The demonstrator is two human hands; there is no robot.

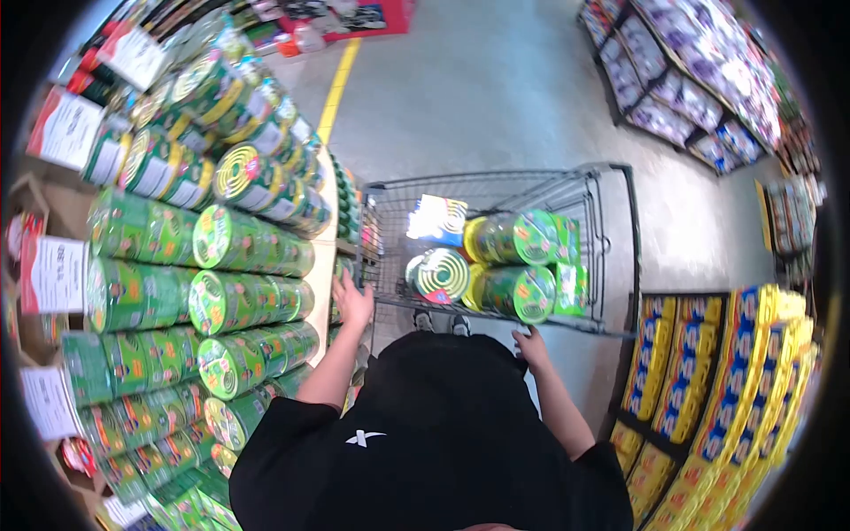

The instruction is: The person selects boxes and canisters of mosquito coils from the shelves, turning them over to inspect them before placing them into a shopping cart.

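Head camera view: A wire shopping cart (635,239) stands just ahead of a person in a black shirt (425,434), between stacked green tubs (252,299) on the left and shelves of yellow packs (739,380) on the right. The left hand (355,303) is wide, fingers spread, at the cart's near left corner beside the pale shelf edge (324,265); whether it touches either cannot be told. The right hand (531,347) is narrower, fingers bent at the near rim, its grip unclear.

A leftward swing of the cart could pinch the left hand against the shelf, and the left sleeve (288,442) could nudge tubs piled close by. At right, the cart's near corner sits near the yellow stock and could catch it in a turn. Inside, a round tin (443,274), a boxed item (441,219) and green-lidded jars (535,237) appear loose; a jolt could topple them. Shoes (460,326) near the cart risk a bump if it rolls back.
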